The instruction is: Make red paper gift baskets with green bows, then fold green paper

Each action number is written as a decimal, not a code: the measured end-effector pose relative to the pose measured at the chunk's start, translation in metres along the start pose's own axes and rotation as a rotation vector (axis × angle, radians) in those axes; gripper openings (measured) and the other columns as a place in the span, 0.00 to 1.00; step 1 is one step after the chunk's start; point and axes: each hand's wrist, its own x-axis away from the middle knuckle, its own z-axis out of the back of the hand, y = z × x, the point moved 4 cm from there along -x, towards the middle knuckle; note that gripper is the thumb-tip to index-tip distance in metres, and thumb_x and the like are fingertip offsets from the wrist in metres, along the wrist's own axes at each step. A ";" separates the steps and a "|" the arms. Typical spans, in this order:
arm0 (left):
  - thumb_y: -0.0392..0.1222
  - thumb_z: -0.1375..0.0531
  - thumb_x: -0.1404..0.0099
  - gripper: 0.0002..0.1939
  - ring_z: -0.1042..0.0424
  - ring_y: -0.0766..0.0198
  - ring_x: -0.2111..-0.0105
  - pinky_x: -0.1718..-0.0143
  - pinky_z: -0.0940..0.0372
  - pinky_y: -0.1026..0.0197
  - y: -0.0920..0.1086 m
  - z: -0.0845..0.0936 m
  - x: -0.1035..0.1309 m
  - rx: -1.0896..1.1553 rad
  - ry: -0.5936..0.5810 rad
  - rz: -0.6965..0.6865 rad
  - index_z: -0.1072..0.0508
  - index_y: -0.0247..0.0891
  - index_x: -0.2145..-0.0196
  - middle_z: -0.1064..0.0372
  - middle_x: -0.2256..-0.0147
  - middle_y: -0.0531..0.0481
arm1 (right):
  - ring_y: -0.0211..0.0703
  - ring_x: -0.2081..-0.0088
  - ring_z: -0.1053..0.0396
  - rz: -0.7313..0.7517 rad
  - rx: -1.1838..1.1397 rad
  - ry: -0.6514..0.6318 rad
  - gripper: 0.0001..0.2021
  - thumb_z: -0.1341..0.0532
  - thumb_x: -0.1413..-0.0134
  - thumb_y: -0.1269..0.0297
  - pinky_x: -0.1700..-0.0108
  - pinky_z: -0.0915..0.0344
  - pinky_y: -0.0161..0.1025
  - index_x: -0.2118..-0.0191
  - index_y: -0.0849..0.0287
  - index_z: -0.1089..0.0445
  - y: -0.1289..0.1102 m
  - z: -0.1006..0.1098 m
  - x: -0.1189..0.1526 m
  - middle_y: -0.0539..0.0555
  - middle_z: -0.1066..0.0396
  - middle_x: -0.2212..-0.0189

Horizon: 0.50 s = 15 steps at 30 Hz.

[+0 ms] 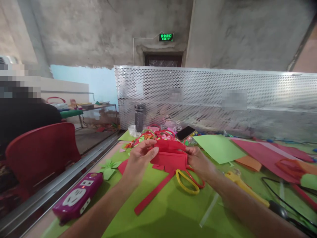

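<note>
From where I stood, a person sat at a table with a green cover (pixel 168 215), both bare forearms reaching forward. A folded red piece (pixel 173 160) hung between the left hand (pixel 140 157) and the right hand (pixel 198 160), just above the cover. It lay directly to the right of the left hand's thumb and to the left of the right hand's fingertips, its long axis running crosswise from one hand to the other. Both hands touched it, so neither was clearly nearer. The left hand held it in a narrow pinch, thumb at its near left side; the right hand was closed on its right end, though the lower fingers were partly hidden.

The piece was plain, bright red, and looked like stiff paper or thin felt. Its upper flap bowed upward, parted by a shadowed gap from a flatter, boxy lower panel with fairly straight edges.

Below and between the hands, a long red strip (pixel 154 194) slanted down toward the person. Scissors with one yellow and one red handle (pixel 190 186) lay just beside the right hand, on its near side. A yellow glue gun (pixel 247 190) rested to the right of the right hand. A purple power strip (pixel 78 197) sat to the left of the left forearm, near a pale green paper flower (pixel 108 169).
</note>
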 end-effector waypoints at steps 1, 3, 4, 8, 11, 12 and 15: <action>0.43 0.32 0.50 0.17 0.31 0.68 0.71 0.69 0.36 0.66 -0.001 0.001 0.000 0.057 0.025 0.014 0.29 0.37 0.63 0.29 0.70 0.53 | 0.38 0.78 0.34 0.017 0.029 0.001 0.14 0.35 0.58 0.52 0.74 0.38 0.35 0.72 0.59 0.23 -0.001 0.001 0.000 0.50 0.29 0.81; 0.41 0.32 0.52 0.19 0.29 0.67 0.69 0.67 0.35 0.66 -0.001 0.003 -0.001 0.124 0.071 0.032 0.31 0.38 0.61 0.29 0.69 0.53 | 0.37 0.78 0.36 0.056 0.096 0.015 0.13 0.36 0.55 0.54 0.74 0.39 0.34 0.75 0.59 0.24 -0.002 0.004 0.001 0.49 0.30 0.82; 0.40 0.32 0.52 0.21 0.29 0.67 0.68 0.66 0.35 0.66 -0.001 0.003 -0.001 0.120 0.076 0.040 0.32 0.39 0.59 0.28 0.67 0.53 | 0.37 0.78 0.36 0.077 0.131 0.026 0.12 0.36 0.54 0.55 0.74 0.39 0.34 0.76 0.59 0.25 -0.002 0.005 0.001 0.48 0.31 0.82; 0.36 0.35 0.51 0.19 0.28 0.66 0.68 0.67 0.34 0.65 0.000 0.002 -0.004 -0.085 -0.020 0.050 0.28 0.38 0.59 0.26 0.65 0.51 | 0.39 0.75 0.36 0.141 0.246 0.048 0.12 0.37 0.51 0.57 0.74 0.39 0.34 0.78 0.59 0.28 -0.006 0.007 0.004 0.49 0.32 0.81; 0.34 0.36 0.53 0.11 0.28 0.65 0.71 0.70 0.35 0.65 -0.002 0.002 -0.006 -0.194 -0.071 0.076 0.24 0.35 0.68 0.25 0.69 0.49 | 0.39 0.75 0.36 0.157 0.302 0.041 0.12 0.36 0.52 0.58 0.74 0.40 0.33 0.80 0.59 0.29 -0.008 0.005 0.006 0.49 0.33 0.82; 0.33 0.36 0.54 0.11 0.28 0.65 0.71 0.70 0.35 0.65 -0.002 0.002 -0.006 -0.213 -0.080 0.081 0.23 0.35 0.69 0.24 0.69 0.49 | 0.38 0.75 0.36 0.155 0.315 0.035 0.12 0.36 0.52 0.58 0.74 0.41 0.33 0.80 0.59 0.30 -0.009 0.003 0.007 0.48 0.34 0.82; 0.35 0.34 0.54 0.10 0.28 0.64 0.72 0.71 0.35 0.65 0.001 -0.001 -0.004 -0.263 -0.117 0.085 0.21 0.36 0.70 0.24 0.71 0.50 | 0.36 0.78 0.39 0.123 0.332 0.006 0.13 0.37 0.51 0.57 0.76 0.43 0.32 0.79 0.60 0.29 -0.008 0.000 0.009 0.47 0.35 0.83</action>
